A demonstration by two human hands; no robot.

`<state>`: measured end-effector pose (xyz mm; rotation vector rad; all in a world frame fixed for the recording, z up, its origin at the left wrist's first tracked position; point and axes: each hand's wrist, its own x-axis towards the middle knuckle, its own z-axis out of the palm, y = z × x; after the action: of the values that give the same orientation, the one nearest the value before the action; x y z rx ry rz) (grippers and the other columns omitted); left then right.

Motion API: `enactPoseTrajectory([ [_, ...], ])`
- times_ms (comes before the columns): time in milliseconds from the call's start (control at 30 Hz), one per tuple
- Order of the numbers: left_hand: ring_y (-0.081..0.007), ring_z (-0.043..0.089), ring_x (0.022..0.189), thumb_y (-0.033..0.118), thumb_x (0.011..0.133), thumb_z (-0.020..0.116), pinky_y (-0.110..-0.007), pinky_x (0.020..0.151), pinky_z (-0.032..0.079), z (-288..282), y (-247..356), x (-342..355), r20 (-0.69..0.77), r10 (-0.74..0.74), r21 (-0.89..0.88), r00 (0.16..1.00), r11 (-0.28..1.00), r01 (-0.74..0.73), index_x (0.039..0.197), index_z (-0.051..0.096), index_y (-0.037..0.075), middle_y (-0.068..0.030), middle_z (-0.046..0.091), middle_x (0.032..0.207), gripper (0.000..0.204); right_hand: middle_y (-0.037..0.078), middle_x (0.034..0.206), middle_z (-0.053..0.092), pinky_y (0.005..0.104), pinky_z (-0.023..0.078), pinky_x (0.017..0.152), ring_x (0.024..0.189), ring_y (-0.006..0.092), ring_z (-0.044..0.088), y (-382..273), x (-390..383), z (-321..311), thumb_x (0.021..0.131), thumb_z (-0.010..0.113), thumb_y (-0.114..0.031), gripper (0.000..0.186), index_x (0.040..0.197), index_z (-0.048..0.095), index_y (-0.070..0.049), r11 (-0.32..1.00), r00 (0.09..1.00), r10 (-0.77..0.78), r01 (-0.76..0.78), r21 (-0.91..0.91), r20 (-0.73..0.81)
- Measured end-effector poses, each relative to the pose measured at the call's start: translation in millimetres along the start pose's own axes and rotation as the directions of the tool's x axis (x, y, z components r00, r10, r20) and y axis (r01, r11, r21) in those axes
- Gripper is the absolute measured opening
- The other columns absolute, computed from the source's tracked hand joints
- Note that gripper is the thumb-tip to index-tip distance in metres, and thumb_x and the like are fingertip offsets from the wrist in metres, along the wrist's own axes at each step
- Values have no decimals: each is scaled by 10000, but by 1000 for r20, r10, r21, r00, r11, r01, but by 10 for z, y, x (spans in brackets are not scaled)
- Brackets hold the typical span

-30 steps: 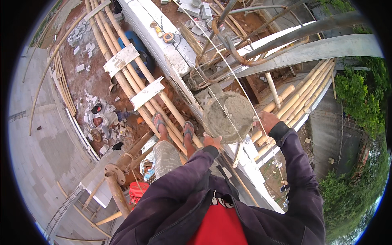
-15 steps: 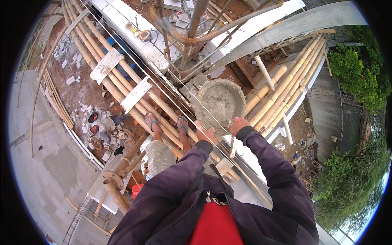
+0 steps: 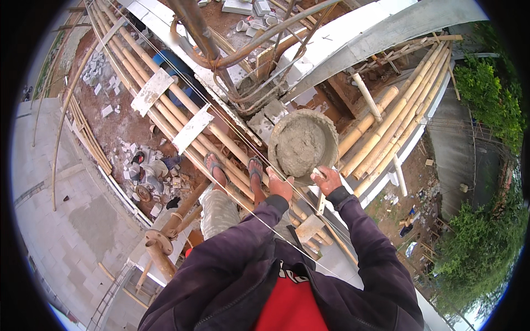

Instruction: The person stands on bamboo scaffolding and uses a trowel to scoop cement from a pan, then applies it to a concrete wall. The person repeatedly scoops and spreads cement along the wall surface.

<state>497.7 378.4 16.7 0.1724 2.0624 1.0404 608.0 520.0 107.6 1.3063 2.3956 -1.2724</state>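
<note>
A round bucket [image 3: 333,138] with a mortar-crusted rim holds wet grey mortar [image 3: 301,144], just beyond my hands. My left hand [image 3: 280,186] is closed near the bucket's near-left side, with a thin string [image 3: 237,131] running to its fingertips; it appears pinched there. At the near rim, my right hand [image 3: 330,181] has its fingers pinched together, with a small whitish bit at the tips that I cannot make out. My sandalled feet [image 3: 255,168] stand on bamboo poles left of my hands.
Bamboo poles [image 3: 176,113] carry two pale boards [image 3: 193,129]. Rusty rebar [image 3: 204,41] rises beyond the bucket, beside grey blocks [image 3: 275,111]. More bamboo [image 3: 397,113] lies at right. Far below at left are rubble and another person [image 3: 152,174]. A rusty flanged pipe [image 3: 159,243] stands near left.
The string that crossed over the bucket now runs to my left hand, and another length slants across my left sleeve. My right hand has turned and drawn slightly down. The view has shifted a little.
</note>
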Motion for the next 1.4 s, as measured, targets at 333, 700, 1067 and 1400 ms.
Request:
enactPoseTrajectory([
  [333, -360, 341, 1337, 225, 724, 755, -341, 1097, 285, -627, 629, -36, 28, -94, -140, 995, 985, 97, 1427, 171, -112, -305, 316, 1433, 974, 88, 613, 554, 342, 415, 538, 544, 199, 540, -866, 192, -1058, 870, 593, -240, 251, 792, 587, -1, 981, 950, 164, -184, 54, 266],
  [700, -329, 437, 1264, 176, 702, 772, -322, 1049, 342, -160, -199, 273, 118, -18, -194, 993, 980, 41, 1407, 165, -142, -278, 418, 1358, 983, 86, 613, 535, 340, 327, 340, 412, 199, 491, -1864, 2023, -1221, 925, 535, -298, 289, 823, 559, -28, 870, 689, 473, -464, -167, 549],
  [1067, -372, 581, 1076, 238, 691, 794, -386, 929, 447, -289, -281, 344, 20, 43, -77, 999, 996, -41, 1402, 245, -98, -263, 567, 1197, 959, 211, 676, 618, 408, 521, 626, 644, 345, 634, -1465, 978, -1340, 854, 596, -345, 395, 725, 609, 28, 523, 774, -215, 606, -599, 596],
  [1400, -278, 546, 1085, -43, 690, 693, -358, 943, 417, -433, -307, 852, 134, 165, -218, 977, 967, -133, 1224, 462, -7, -166, 582, 1114, 583, 157, 1004, 660, 435, 526, 822, 973, 336, 647, -817, 711, -324, 872, 514, -212, 261, 1040, 634, -52, 650, 962, 259, -103, -753, 92],
])
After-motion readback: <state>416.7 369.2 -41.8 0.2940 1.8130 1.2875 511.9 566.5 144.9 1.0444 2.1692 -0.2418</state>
